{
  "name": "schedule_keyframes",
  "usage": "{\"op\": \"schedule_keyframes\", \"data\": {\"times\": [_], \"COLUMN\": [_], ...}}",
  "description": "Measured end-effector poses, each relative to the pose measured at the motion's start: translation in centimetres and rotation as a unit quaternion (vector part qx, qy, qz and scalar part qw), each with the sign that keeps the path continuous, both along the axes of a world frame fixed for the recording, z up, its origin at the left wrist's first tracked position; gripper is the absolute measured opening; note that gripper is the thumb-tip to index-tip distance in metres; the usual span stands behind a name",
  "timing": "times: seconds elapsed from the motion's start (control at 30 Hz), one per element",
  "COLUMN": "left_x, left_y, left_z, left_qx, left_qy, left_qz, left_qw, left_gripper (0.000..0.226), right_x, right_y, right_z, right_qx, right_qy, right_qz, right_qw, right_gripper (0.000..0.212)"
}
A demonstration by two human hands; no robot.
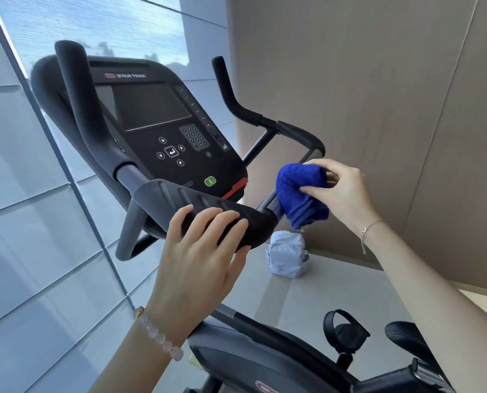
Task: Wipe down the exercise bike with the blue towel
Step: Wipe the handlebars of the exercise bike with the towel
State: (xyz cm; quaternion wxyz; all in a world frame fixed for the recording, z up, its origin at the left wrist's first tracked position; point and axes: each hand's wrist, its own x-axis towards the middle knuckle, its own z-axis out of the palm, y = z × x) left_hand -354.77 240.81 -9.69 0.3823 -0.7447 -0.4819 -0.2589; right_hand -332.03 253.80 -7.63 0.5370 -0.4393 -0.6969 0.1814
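The blue towel (301, 194) looks soft and light; right grip (341, 191) pinches it round the handlebar (299, 133), left grip (205, 251) clasps the armrest (197, 199).

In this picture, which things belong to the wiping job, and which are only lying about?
Belong to the job:
- blue towel, pinched by the right hand
- exercise bike
- left hand, holding the bike's padded grip

Only lying about:
- pale bundle on the floor behind the bike
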Motion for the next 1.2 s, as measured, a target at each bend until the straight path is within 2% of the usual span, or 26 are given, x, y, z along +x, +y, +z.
{"op": "schedule_keyframes", "data": {"times": [0.23, 0.43, 0.63, 0.8, 1.0, 1.1, 1.2], "left_x": [2.3, 4.2, 6.4, 7.0, 7.1, 7.3, 7.6], "left_y": [0.5, 0.4, 1.8, 2.3, 2.3, 2.4, 2.7], "left_z": [0.5, 0.5, 0.4, -0.3, -0.3, 0.0, 0.5], "left_qx": [-0.009, -0.014, -0.006, 0.018, 0.022, 0.022, 0.02], "left_qy": [-0.011, -0.028, -0.035, -0.048, -0.046, -0.04, -0.03], "left_qz": [0.06, 0.111, 0.149, 0.17, 0.181, 0.192, 0.209], "left_qw": [0.998, 0.993, 0.988, 0.984, 0.982, 0.98, 0.977], "left_gripper": [0.028, 0.031, 0.027, 0.026, 0.028, 0.028, 0.026], "right_x": [-1.0, 1.4, 3.7, 3.7, 2.7, 3.1, 4.0], "right_y": [-0.5, 2.8, 7.7, 6.5, 4.3, 5.7, 8.4], "right_z": [1.8, 1.1, 1.1, 0.6, -1.4, -1.7, -1.2], "right_qx": [0.036, 0.038, -0.007, 0.016, 0.109, 0.111, 0.075], "right_qy": [-0.071, -0.07, -0.039, -0.045, -0.036, -0.008, 0.009], "right_qz": [0.144, 0.131, 0.09, 0.141, 0.191, 0.206, 0.183], "right_qw": [0.986, 0.988, 0.995, 0.989, 0.975, 0.972, 0.98], "right_gripper": [0.046, 0.04, 0.036, 0.037, 0.041, 0.04, 0.04]}}
